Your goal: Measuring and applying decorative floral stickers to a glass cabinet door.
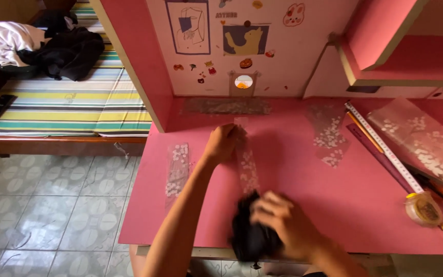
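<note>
Here, at nine o'clock on the pink desk (334, 195), we see a clear strip with white dots (177, 168) lying flat by itself. Just right of it, our left hand (221, 143) presses its curled fingers onto the top end of a second dotted strip (247, 164), which runs toward six o'clock. There our right hand (283, 223) closes around a black cloth (249, 233), blurred. Toward three o'clock lie another dotted piece (329, 134), a ruler (380, 146) and a tape roll (426, 209).
</note>
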